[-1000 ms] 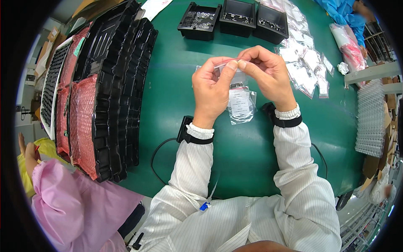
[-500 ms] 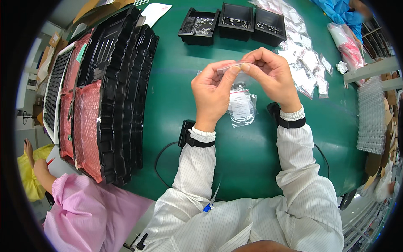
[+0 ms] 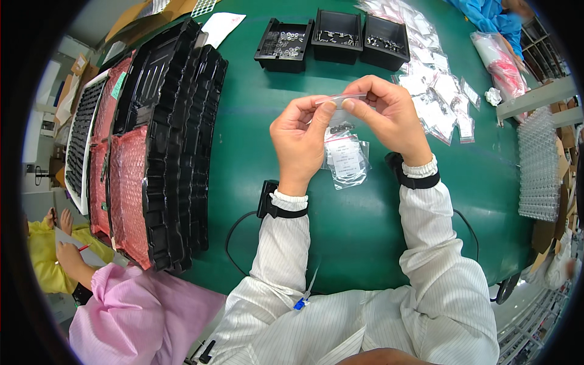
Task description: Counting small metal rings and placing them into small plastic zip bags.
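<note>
Both thumbs and fingertips pinch the top edge of a small clear zip bag point(image 3: 342, 97), holding it stretched above the table. My left hand point(image 3: 299, 141) is closed on its left end and my right hand point(image 3: 394, 121) on its right end. Just beneath, clear bags with a white printed label point(image 3: 347, 159) lie on the green table. Small dark parts point(image 3: 342, 128) show below my thumbs; whether they are inside the held bag or a lower one, I cannot tell. Each wrist wears a black strap with a small box.
Three black bins point(image 3: 283, 47) at the far side hold rings and small metal parts. Many labelled bags point(image 3: 441, 91) spread at the right. Stacked black trays point(image 3: 182, 140) and pink bubble wrap point(image 3: 129, 188) fill the left. A pink-sleeved person point(image 3: 121, 304) works beside me, holding a red pen.
My hands have shifted slightly left, and the bag's top edge now shows as a straighter strip between them. At the left, a neighbour's arm and a yellow-sleeved person's hands have moved.
</note>
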### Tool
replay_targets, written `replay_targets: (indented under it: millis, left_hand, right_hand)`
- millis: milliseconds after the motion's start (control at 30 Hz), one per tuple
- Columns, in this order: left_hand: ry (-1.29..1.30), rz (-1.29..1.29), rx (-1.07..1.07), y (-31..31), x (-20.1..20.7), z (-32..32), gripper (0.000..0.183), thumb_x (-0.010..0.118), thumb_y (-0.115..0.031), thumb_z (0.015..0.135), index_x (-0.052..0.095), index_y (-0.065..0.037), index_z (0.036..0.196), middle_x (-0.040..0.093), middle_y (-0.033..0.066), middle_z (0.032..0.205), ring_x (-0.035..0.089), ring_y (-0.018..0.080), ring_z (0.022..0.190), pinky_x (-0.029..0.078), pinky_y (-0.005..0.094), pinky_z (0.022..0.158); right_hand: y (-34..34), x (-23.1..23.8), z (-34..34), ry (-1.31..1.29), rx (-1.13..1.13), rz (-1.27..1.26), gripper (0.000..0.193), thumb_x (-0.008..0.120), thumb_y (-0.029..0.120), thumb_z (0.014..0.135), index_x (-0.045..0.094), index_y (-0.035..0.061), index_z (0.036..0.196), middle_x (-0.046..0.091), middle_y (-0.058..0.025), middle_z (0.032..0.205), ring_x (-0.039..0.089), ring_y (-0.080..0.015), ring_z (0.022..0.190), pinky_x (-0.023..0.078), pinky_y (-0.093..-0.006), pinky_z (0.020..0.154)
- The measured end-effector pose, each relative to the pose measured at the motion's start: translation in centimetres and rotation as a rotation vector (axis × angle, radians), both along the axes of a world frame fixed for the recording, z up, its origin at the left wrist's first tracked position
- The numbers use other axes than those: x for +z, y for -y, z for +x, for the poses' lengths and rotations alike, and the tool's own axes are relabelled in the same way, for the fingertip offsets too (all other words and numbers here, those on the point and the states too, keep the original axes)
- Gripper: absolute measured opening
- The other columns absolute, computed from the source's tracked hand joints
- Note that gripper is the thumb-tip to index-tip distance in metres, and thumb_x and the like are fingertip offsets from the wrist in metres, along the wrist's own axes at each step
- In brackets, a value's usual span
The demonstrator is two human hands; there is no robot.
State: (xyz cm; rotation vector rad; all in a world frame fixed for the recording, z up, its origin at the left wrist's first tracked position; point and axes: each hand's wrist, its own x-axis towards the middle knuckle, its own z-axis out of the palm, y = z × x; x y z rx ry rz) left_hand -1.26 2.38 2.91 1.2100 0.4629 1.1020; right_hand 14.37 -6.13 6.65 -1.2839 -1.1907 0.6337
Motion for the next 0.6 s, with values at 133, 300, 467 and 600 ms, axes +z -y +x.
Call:
replay_targets:
  millis: [133, 300, 467, 600]
  left_hand:
    - [-0.141, 0.085, 0.04, 0.1, 0.0, -0.1, 0.014, 0.077, -0.008, 0.099, 0.072, 0.003, 0.105, 0.076, 0.0059, 0.099, 0.069, 0.0094, 0.089, 0.057, 0.0265, 0.081]
    - [-0.041, 0.075, 0.002, 0.8, -0.2, -0.5, 0.009, 0.073, -0.005, 0.1, 0.072, 0.003, 0.104, 0.075, 0.0056, 0.099, 0.067, 0.0089, 0.088, 0.057, 0.0268, 0.081]
    - [-0.002, 0.089, 0.043, 1.4, 1.0, -0.4, 0.007, 0.073, -0.003, 0.1, 0.071, 0.003, 0.104, 0.074, 0.0061, 0.1, 0.067, 0.0089, 0.088, 0.056, 0.025, 0.079]
    - [-0.002, 0.099, 0.031, 0.9, 1.0, -0.6, 0.008, 0.072, -0.005, 0.101, 0.072, 0.003, 0.104, 0.074, 0.0056, 0.099, 0.067, 0.0084, 0.087, 0.055, 0.0242, 0.076]
  right_hand:
    - [0.6, 1.0, 0.3, 0.199, -0.065, -0.036, 0.013, 0.078, 0.011, 0.094, 0.072, -0.0006, 0.096, 0.072, -0.0043, 0.087, 0.063, -0.0092, 0.08, 0.051, -0.0274, 0.071]
    - [0.4, -0.3, -0.6, 0.117, -0.064, 0.108, 0.013, 0.078, 0.01, 0.092, 0.071, -0.0011, 0.093, 0.069, -0.0051, 0.085, 0.062, -0.0108, 0.078, 0.05, -0.0284, 0.07]
    - [0.4, 0.6, -1.3, 0.131, -0.083, 0.135, 0.012, 0.078, 0.009, 0.092, 0.071, -0.0011, 0.093, 0.07, -0.0044, 0.087, 0.062, -0.0102, 0.08, 0.051, -0.0281, 0.072]
    - [0.3, 0.5, -1.8, -0.053, -0.037, 0.113, 0.015, 0.078, 0.012, 0.093, 0.074, -0.0002, 0.101, 0.071, -0.005, 0.09, 0.063, -0.0104, 0.08, 0.05, -0.0284, 0.07]
